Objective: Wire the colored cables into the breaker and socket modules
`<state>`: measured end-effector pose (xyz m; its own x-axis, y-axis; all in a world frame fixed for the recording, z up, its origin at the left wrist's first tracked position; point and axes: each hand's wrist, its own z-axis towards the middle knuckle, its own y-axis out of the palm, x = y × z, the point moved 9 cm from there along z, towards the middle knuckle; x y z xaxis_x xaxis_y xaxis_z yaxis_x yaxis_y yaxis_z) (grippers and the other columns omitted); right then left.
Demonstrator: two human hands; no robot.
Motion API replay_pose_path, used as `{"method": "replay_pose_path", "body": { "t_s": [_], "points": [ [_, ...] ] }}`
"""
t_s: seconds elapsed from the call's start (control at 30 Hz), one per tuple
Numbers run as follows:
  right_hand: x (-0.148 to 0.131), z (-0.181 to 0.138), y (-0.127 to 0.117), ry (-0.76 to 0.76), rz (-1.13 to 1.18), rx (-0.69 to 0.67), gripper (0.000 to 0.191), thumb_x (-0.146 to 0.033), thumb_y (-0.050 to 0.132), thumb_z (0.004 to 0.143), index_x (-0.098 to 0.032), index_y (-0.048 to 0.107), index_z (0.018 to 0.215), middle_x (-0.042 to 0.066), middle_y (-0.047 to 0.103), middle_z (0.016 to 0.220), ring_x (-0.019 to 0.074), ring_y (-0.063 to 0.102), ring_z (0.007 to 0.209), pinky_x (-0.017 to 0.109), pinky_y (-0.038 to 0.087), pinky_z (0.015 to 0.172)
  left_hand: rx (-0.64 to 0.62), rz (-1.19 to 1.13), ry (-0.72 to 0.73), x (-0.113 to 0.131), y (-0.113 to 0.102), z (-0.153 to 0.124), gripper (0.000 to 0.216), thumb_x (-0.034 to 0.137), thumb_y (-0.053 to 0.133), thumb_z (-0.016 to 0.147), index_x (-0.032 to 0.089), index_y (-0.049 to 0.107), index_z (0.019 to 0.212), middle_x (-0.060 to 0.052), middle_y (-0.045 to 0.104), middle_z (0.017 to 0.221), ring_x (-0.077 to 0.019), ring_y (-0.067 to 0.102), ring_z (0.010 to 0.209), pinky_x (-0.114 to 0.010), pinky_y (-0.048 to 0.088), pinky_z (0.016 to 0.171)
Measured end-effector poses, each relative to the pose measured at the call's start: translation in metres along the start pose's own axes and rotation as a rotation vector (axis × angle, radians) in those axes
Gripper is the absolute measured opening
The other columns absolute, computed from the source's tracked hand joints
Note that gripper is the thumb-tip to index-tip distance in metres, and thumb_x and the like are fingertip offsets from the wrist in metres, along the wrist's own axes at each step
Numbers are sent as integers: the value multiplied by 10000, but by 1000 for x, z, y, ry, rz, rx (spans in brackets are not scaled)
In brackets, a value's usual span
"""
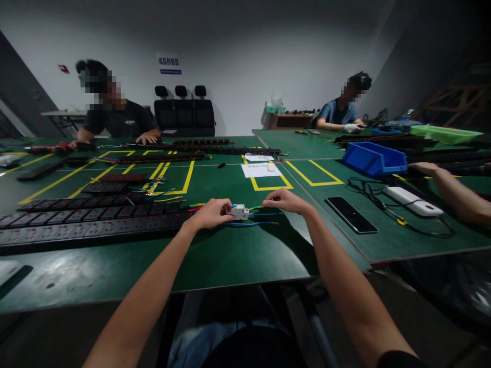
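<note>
My left hand [212, 212] is closed on a small white circuit breaker [240, 211] just above the green table [230, 255]. My right hand [286, 201] pinches the green-yellow wire [256, 207] that comes out of the breaker's right side. A blue wire [249, 224] trails from the breaker across the table below my hands. To the left of my left hand lie long black power strips [88, 220] with loose coloured wire ends [194, 207] at their right end.
A black phone [351, 214] and a white power bank [413, 200] with black cable lie at right, behind them a blue bin [374, 158]. White papers [261, 169] sit in yellow-taped boxes. Two people sit at the far side; another person's arm [452, 189] reaches in from the right.
</note>
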<state>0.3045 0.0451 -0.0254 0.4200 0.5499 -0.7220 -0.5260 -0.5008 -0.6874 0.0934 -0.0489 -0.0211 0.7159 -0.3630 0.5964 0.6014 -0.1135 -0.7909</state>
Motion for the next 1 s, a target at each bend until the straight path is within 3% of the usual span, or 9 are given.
{"method": "replay_pose_path", "body": {
  "t_s": [0.13,0.33,1.0],
  "points": [
    [-21,3,23,-67,-42,-87,323,-480,746,831,-202,839,967,62,773,930,190,661,812,280,481,706,0,-3,-2,-1,1,0,279,444,741,843,191,652,917,-30,703,851,-188,626,763,-273,406,656],
    [-24,10,42,-47,-115,-96,160,-278,743,802,-191,839,895,33,775,836,175,671,738,261,476,684,0,12,-9,0,0,0,259,426,741,840,191,650,901,-17,685,804,-181,616,732,-276,395,646],
    [-20,12,41,-17,-138,-40,153,-295,728,784,-178,808,844,32,758,779,172,655,702,260,453,640,23,-16,19,3,0,-1,247,392,764,843,186,646,913,-26,698,840,-178,629,740,-275,426,656]
  ]
}}
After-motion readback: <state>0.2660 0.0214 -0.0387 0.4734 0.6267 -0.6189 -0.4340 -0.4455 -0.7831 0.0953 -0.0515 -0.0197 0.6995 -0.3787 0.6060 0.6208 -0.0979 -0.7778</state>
